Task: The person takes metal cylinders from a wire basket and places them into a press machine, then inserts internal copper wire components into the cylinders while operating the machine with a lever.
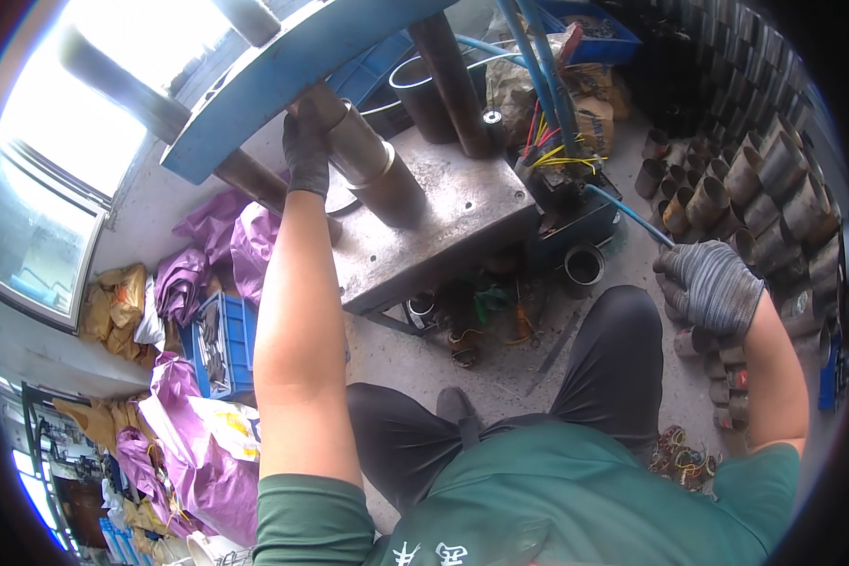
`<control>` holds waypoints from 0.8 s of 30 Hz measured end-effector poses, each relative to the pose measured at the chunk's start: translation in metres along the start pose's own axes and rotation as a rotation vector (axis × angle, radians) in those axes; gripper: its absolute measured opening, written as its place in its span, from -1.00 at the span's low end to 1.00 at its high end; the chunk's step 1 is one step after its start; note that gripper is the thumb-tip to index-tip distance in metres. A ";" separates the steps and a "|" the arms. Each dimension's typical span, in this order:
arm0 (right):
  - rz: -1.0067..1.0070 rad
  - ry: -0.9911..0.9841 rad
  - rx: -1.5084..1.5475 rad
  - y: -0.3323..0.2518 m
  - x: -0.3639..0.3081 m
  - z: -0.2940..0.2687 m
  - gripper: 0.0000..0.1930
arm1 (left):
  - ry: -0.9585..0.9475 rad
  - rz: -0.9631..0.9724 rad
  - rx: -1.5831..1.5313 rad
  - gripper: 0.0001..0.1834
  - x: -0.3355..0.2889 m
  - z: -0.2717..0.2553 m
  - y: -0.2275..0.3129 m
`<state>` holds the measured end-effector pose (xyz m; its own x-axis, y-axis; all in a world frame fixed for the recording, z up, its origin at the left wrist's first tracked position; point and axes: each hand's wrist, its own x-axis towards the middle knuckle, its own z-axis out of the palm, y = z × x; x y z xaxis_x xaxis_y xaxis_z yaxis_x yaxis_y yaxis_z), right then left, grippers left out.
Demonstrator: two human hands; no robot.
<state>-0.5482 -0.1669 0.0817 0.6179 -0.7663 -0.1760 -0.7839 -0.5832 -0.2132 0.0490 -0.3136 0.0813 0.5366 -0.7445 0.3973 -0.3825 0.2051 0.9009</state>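
My left hand (306, 156), in a dark glove, is raised against the upper left side of a metal cylinder stack. Its fingers curve round the top part, and their tips are partly hidden. A shiny metal sleeve (356, 146) sits on a darker cylinder (391, 196), tilted in the picture, between the steel table (453, 222) and the blue upper plate (283, 80) of a press. At the right my right hand (717, 288), in a grey striped glove, closes round the end of a thin blue lever (627, 206).
Thick steel columns (448, 80) flank the stack. A wide metal ring (424, 99) stands farther back. Yellow and red wires (561, 156) hang by the lever's base. Many metal tubes (707, 203) crowd the right floor. Purple sacks (203, 453) and a blue crate (224, 344) lie left.
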 end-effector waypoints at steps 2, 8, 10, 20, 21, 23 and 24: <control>-0.003 -0.056 -0.119 -0.001 -0.002 0.005 -0.70 | -0.013 0.011 -0.093 -0.22 -0.006 0.001 -0.001; -0.006 -0.067 -0.073 0.000 -0.004 -0.001 -0.72 | -0.025 0.049 -0.236 -0.28 -0.030 0.013 0.014; -0.009 -0.011 -0.002 0.003 -0.003 0.002 -0.72 | -0.021 0.102 -0.205 -0.29 -0.031 0.010 0.011; 0.011 -0.097 -0.080 -0.002 -0.003 0.006 -0.62 | -0.017 0.250 -0.075 -0.33 -0.019 0.012 -0.005; 0.023 -0.164 -0.150 -0.004 -0.004 0.005 -0.62 | -0.013 0.243 -0.077 -0.33 -0.017 0.012 -0.006; -0.027 -0.143 -0.149 0.003 -0.006 0.009 -0.62 | -0.014 0.255 -0.040 -0.33 -0.011 0.011 -0.007; -0.077 -0.094 -0.133 0.006 -0.005 0.009 -0.62 | -0.014 0.264 -0.022 -0.32 -0.011 0.010 -0.007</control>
<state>-0.5559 -0.1644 0.0728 0.6748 -0.6928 -0.2543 -0.7311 -0.6746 -0.1021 0.0388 -0.3131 0.0689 0.4099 -0.6720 0.6168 -0.4911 0.4072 0.7700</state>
